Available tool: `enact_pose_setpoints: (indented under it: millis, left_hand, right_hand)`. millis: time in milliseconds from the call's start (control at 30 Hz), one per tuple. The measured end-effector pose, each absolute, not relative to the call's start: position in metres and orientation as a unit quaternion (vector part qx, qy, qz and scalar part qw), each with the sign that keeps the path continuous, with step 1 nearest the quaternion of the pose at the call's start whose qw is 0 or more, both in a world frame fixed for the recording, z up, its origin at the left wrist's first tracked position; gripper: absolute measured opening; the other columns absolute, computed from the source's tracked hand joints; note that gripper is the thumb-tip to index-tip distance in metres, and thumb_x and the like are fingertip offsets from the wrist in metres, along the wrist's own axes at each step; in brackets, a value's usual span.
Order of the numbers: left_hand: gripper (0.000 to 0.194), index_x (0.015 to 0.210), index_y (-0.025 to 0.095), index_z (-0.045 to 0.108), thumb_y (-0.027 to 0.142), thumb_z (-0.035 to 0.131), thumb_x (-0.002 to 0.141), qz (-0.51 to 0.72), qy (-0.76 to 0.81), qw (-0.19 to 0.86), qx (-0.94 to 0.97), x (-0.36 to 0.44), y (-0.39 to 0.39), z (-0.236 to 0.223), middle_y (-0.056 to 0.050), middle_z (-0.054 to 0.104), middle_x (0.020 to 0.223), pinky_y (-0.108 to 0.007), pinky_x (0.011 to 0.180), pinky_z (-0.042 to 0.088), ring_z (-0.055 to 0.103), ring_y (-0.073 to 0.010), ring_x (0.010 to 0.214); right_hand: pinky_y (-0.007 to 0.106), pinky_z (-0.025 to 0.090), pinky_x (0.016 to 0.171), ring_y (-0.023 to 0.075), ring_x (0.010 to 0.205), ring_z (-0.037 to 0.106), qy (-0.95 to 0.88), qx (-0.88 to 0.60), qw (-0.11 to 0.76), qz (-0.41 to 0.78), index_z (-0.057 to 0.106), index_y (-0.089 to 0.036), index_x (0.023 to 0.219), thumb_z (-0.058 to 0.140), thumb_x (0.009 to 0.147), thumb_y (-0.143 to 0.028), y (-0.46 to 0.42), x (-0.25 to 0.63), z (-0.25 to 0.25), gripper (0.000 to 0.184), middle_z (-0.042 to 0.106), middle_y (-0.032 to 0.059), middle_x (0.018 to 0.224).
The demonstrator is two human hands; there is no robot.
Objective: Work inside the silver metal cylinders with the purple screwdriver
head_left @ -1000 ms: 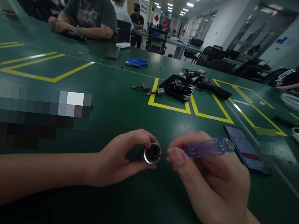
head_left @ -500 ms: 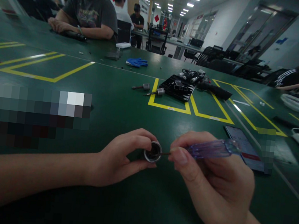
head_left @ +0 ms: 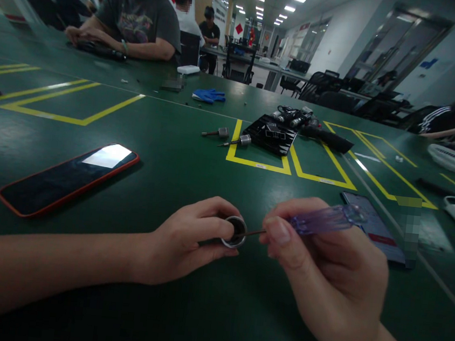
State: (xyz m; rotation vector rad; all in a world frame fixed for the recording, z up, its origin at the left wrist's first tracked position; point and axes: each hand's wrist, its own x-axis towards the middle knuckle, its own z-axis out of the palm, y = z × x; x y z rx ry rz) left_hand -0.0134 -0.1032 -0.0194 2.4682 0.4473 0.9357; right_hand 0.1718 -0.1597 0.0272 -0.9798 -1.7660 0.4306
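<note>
My left hand (head_left: 181, 244) is closed around a small round metal cup-like part (head_left: 240, 241), its open mouth turned toward the right. One fingertip rests at the rim. In my right hand (head_left: 322, 278) is a screwdriver (head_left: 319, 222) with a clear purple handle, pinched between thumb and fingers near the shaft. Its thin shaft points left into the mouth of the metal part; the tip is hidden inside. Both hands are just above the green table (head_left: 179, 317).
A phone in a red case (head_left: 67, 181) lies left; another phone (head_left: 383, 236) lies right, behind my right hand. Farther off are two metal bits (head_left: 243, 140), a black pouch (head_left: 270, 134), cables (head_left: 294, 115) and a blue glove (head_left: 209, 95). A person (head_left: 137, 25) sits across the table.
The screwdriver handle has turned slightly and my right thumb and fingers have shifted on it. My left fingertip has moved a little at the metal part's rim.
</note>
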Motion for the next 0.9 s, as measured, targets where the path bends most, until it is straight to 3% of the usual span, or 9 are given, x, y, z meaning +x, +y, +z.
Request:
enact_pose_setpoints:
  millis: [167,533,900]
  left_hand:
    - [0.013,0.086,0.016,0.054,0.008,0.061,0.08,0.342,0.162,0.242,0.893,-0.0142,-0.1034,-0.0198,-0.004,0.054,0.101,-0.02,0.074,0.052,0.059,-0.0118,0.089]
    - [0.032,0.101,0.018,0.047,0.007,0.064,0.077,0.411,0.137,0.298,0.851,-0.0111,-0.1031,-0.0225,-0.006,0.058,0.097,-0.027,0.073,0.055,0.062,-0.0158,0.087]
    - [0.03,0.098,0.017,0.047,0.006,0.064,0.076,0.419,0.143,0.302,0.845,-0.0127,-0.1027,-0.0222,-0.004,0.06,0.096,-0.026,0.074,0.054,0.062,-0.0154,0.089]
  right_hand:
    - [0.013,0.043,0.049,0.0028,0.056,0.055,-0.724,-0.417,0.52,0.178,0.058,-0.016,0.076,0.056,0.086,-0.017,-0.1607,0.1734,0.0284,0.01,0.058,-0.0057,0.068]
    - [0.011,0.041,0.049,0.0011,0.055,0.052,-0.743,-0.411,0.496,0.182,0.058,-0.017,0.076,0.055,0.086,-0.017,-0.1612,0.1725,0.0294,0.01,0.056,-0.0074,0.066]
    - [0.014,0.039,0.047,0.002,0.054,0.05,-0.751,-0.391,0.503,0.176,0.058,-0.015,0.076,0.057,0.083,-0.012,-0.1615,0.1716,0.0313,0.008,0.056,-0.0063,0.067]
